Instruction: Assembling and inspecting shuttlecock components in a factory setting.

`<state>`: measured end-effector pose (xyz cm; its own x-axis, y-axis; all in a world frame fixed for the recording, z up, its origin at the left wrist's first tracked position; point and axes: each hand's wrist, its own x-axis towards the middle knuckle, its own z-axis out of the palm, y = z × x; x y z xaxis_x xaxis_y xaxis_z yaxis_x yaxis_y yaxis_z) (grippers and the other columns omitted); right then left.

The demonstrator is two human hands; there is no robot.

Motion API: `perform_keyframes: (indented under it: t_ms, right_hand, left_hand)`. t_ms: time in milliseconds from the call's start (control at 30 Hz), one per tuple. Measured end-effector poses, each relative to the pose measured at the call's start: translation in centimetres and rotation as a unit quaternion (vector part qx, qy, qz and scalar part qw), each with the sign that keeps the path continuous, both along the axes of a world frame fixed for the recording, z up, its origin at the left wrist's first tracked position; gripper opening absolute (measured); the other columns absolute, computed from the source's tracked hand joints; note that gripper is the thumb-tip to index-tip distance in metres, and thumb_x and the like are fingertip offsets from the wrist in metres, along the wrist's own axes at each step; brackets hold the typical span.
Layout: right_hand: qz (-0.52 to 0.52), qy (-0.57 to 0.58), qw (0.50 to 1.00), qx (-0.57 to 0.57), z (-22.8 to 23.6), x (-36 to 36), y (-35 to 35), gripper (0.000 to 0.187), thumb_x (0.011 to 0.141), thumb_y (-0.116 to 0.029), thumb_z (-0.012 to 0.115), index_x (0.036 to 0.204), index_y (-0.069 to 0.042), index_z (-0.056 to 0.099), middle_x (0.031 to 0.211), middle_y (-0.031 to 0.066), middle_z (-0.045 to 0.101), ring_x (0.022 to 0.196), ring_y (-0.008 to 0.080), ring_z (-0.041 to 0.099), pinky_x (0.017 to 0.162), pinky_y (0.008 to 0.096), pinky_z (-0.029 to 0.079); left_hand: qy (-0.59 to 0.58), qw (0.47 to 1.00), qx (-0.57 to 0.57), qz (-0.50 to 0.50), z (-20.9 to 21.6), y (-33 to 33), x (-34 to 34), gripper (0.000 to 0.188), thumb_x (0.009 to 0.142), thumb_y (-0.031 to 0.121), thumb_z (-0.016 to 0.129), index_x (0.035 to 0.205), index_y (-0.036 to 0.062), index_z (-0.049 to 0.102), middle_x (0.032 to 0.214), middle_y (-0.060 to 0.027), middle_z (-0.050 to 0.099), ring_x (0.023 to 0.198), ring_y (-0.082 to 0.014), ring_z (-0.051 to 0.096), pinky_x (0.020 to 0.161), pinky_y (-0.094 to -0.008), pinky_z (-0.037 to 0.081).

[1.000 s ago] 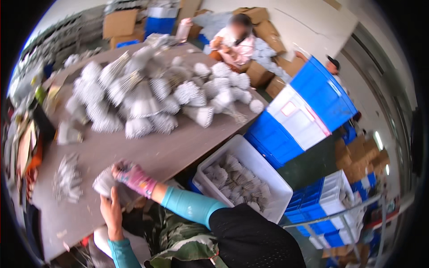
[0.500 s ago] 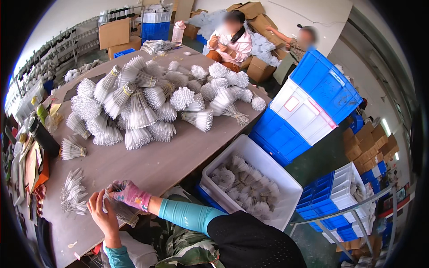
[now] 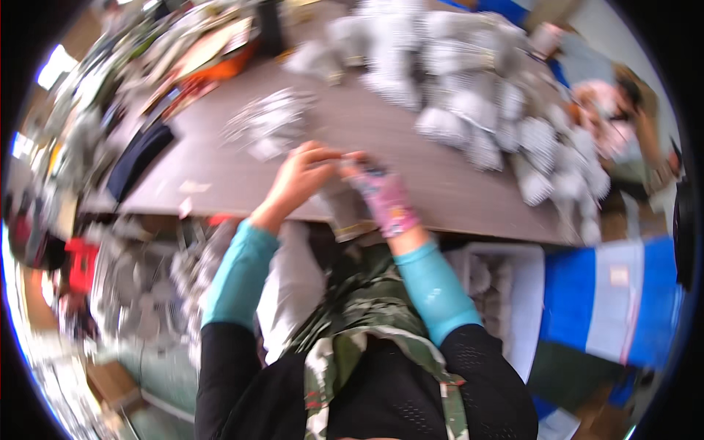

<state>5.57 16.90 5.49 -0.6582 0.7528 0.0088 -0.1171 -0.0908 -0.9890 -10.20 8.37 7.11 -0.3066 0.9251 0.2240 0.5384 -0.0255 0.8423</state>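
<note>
- Nearest, the person's black sleeves with smooth teal cuffs rise from the lower edge over a camouflage apron.
- The left hand, bare, and the right hand, in a pink patterned glove, meet at the desk edge; both curl their grip around a pale soft bundle held between them, hanging partly over the edge. Motion blur hides what the bundle is made of.
- Just beyond the hands, a loose whitish, wispy heap lies flat on the brown, matt desk.
- A dark flat pouch lies to the left.
- Right and below, a white crate holds rounded pale lumps, partly hidden by the right arm; blue crates stand beside it.
- Farther off, a heap of white brush-like bundles spreads, smeared.
- Farthest right, another person sits, blurred.
</note>
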Motion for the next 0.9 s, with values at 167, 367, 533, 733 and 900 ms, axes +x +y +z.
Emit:
perform_keyframes:
  t_ms: [167,367,533,733,900]
  right_hand:
    - [0.019,0.073,0.992,-0.1,-0.4,-1.2,-0.4,0.023,0.078,-0.001,0.072,0.096,-0.005,0.06,0.09,0.0032,0.064,0.081,0.0109,0.061,0.075,0.0233,0.051]
    - [0.018,0.044,0.995,-0.09,-0.3,-1.6,-1.5,0.02,0.078,-0.001,0.072,0.092,-0.007,0.059,0.085,-0.0001,0.061,0.078,0.0095,0.06,0.07,0.0208,0.048]
    - [0.011,0.021,0.997,-0.074,0.0,-1.3,-1.2,0.021,0.076,0.0,0.074,0.088,-0.007,0.058,0.084,-0.0021,0.058,0.075,0.0072,0.055,0.069,0.021,0.047]
    - [0.019,0.026,0.998,-0.057,0.7,-1.2,-1.5,0.02,0.076,0.0,0.073,0.087,-0.006,0.057,0.082,-0.0024,0.058,0.074,0.0068,0.054,0.068,0.0206,0.046]
    - [0.03,0.025,0.999,-0.033,-0.1,-1.4,-1.0,0.019,0.077,0.0,0.072,0.087,-0.005,0.057,0.082,-0.0025,0.058,0.074,0.0065,0.055,0.068,0.0204,0.046]
  left_hand:
    - [-0.133,0.991,-0.022,0.021,-0.2,-1.2,-0.7,0.022,0.078,0.015,0.063,0.097,0.0074,0.071,0.097,-0.0074,0.057,0.093,-0.0198,0.056,0.084,-0.0295,0.043]
    - [-0.248,0.969,-0.003,-0.002,-0.4,-2.6,-1.1,0.018,0.08,0.015,0.066,0.095,0.0078,0.073,0.097,-0.0025,0.055,0.094,-0.0133,0.055,0.083,-0.0263,0.042]
    - [-0.287,0.958,-0.016,-0.009,0.6,-2.5,-0.5,0.019,0.083,0.015,0.066,0.097,0.0029,0.07,0.101,-0.0008,0.051,0.097,-0.0111,0.051,0.087,-0.0248,0.038]
    - [-0.321,0.947,-0.025,0.018,0.0,-2.2,-0.2,0.019,0.083,0.018,0.069,0.093,0.0016,0.07,0.1,-0.0007,0.053,0.094,-0.0107,0.053,0.084,-0.0254,0.039]
    - [-0.235,0.97,0.036,0.048,-1.2,-1.6,0.2,0.017,0.078,0.018,0.071,0.081,0.0018,0.069,0.088,-0.003,0.056,0.088,-0.0135,0.056,0.077,-0.028,0.044]
